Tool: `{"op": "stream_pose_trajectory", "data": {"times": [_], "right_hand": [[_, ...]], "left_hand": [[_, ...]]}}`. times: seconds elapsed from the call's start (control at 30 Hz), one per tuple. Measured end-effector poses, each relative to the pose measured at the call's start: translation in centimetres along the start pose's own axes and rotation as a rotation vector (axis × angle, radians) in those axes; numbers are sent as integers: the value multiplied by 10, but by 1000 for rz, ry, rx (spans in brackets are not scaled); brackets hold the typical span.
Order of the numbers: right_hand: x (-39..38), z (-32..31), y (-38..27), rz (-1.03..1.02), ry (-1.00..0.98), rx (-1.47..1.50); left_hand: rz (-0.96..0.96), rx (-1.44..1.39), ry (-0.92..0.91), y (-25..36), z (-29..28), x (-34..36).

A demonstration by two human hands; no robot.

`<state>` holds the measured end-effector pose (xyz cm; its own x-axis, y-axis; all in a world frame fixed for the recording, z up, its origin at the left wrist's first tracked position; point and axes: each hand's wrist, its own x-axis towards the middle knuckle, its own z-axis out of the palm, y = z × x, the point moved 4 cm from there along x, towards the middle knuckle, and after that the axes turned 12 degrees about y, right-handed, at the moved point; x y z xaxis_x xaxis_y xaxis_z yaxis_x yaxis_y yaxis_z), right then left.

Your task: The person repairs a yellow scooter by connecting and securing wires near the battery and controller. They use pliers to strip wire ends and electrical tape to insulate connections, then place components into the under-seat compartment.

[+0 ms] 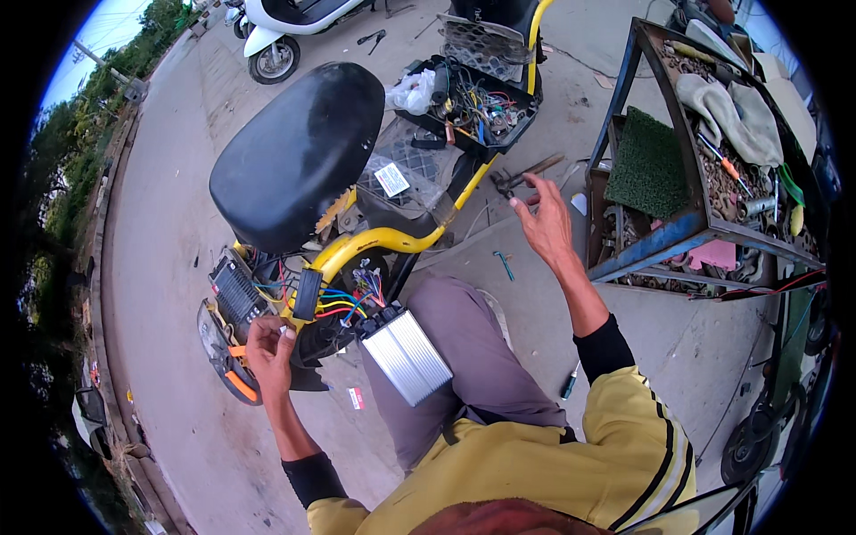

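A silver finned controller box (406, 358) rests on my thigh, with coloured wires (343, 308) running from it toward the yellow frame (379, 239) of an electric scooter. My left hand (270, 349) is closed in a pinch beside the scooter's tail end, next to an orange part (241, 386). Whatever lies between those fingertips is too small to make out. Held up over the ground on the right, my right hand (547, 223) has its thumb and forefinger apart, with nothing visible between them. Beyond its fingertips a hammer (526, 175) lies near the frame.
The black seat (299, 152) is tilted up. An open black box (486, 111) of wires and tools sits on the footboard. To the right stands a metal tool cart (655, 242) heaped with tools and gloves. A screwdriver (570, 382) lies on the ground; a white scooter (276, 40) is parked behind.
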<state>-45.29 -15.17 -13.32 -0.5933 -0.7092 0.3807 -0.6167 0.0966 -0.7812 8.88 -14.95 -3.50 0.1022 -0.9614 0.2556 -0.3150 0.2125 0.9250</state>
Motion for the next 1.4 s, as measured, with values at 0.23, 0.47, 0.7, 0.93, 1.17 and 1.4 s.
{"op": "stream_pose_trajectory", "data": {"times": [0.23, 0.47, 0.7, 0.93, 1.17, 1.4], "right_hand": [[137, 139, -102, -461, -40, -168], [201, 242, -104, -423, -184, -470], [282, 209, -33, -294, 59, -141], [273, 184, -30, -403, -230, -546], [269, 202, -93, -517, -39, -355], [244, 273, -96, -263, -361, -547]], "left_hand": [[-41, 32, 54, 0, 1, -5], [-69, -3, 84, 9, 5, -7], [36, 51, 92, 5, 6, -8], [-58, 7, 110, 0, 3, -11], [-20, 8, 111, 2, 6, -9], [2, 34, 126, 1, 5, -11]]}}
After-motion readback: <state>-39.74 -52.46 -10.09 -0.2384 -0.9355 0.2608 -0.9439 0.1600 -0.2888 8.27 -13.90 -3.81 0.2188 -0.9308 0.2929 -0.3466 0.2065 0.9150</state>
